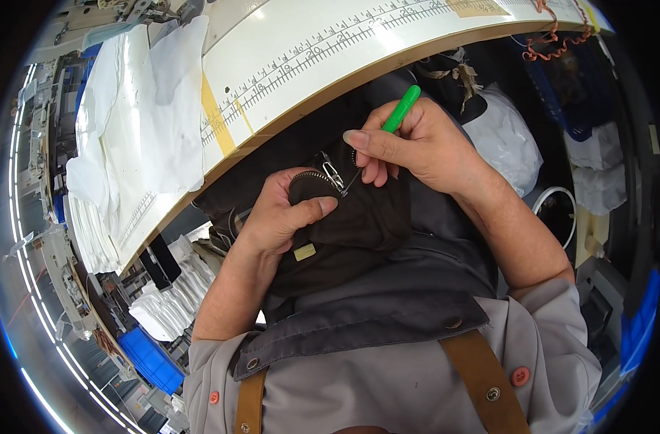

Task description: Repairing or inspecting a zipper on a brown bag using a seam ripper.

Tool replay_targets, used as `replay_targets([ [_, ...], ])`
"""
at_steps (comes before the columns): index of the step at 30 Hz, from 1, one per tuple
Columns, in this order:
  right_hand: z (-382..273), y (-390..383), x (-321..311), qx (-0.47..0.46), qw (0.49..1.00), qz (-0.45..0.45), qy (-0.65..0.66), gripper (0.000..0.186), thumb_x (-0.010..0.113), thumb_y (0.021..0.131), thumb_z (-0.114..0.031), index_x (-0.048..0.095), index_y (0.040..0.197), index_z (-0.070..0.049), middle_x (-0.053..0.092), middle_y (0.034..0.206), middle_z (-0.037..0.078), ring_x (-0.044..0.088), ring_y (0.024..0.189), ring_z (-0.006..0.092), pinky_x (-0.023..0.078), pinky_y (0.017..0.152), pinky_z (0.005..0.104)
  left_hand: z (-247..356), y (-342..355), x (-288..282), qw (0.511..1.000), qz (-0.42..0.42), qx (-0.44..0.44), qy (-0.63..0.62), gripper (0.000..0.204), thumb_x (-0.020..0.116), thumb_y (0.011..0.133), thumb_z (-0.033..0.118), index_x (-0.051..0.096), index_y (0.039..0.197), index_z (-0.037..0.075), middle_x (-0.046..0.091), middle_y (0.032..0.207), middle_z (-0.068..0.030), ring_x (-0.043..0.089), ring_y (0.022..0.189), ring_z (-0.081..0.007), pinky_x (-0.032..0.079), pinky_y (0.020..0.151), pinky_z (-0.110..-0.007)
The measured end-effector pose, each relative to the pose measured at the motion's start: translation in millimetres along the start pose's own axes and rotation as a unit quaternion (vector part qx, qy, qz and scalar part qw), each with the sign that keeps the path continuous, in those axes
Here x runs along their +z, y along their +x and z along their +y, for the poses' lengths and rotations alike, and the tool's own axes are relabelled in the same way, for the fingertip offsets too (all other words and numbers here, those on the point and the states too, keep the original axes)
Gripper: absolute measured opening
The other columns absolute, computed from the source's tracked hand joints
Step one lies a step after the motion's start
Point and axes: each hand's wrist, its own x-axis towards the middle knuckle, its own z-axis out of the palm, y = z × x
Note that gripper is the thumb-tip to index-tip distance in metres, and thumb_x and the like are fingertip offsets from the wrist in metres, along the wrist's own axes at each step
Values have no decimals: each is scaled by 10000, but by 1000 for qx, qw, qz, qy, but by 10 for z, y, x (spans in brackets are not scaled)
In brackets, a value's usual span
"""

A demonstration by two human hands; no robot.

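Note:
My left hand (272,217) grips a dark brown fabric piece (366,224) on my lap, thumb beside a curved metal zipper (308,174). A silver zipper slider (333,176) with a long pull lies at the zipper's end. My right hand (427,148), closed on a green-handled tool (401,108), is to the upper right of the slider; a thin metal shaft runs down from it to beside the slider. A small pale yellow label (304,252) shows on the fabric below my left hand.
A curved white worktable (265,50) with printed scales crosses above, holding white sheets (149,116). An orange coiled cord (554,50) hangs at upper right, near a white bag (507,137). White stacks (163,307) and a blue bin (149,358) are at lower left.

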Motion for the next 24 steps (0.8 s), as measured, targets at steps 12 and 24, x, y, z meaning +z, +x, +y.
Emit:
replay_targets([
  [12,1,12,5,-2,1000,-1,-2,293,622,853,-282,618,720,-22,612,614,34,606,557,90,413,459,184,-28,19,-10,1000,-12,16,19,175,681,689,11,611,848,0,551,703,47,449,609,-12,365,543,-169],
  [24,-35,-3,-27,1,1000,9,-7,294,612,858,-282,629,728,-19,619,619,34,606,556,88,419,469,180,-52,28,12,1000,-4,23,-8,143,662,696,-4,606,826,5,542,694,50,437,593,-11,352,528,-167],
])
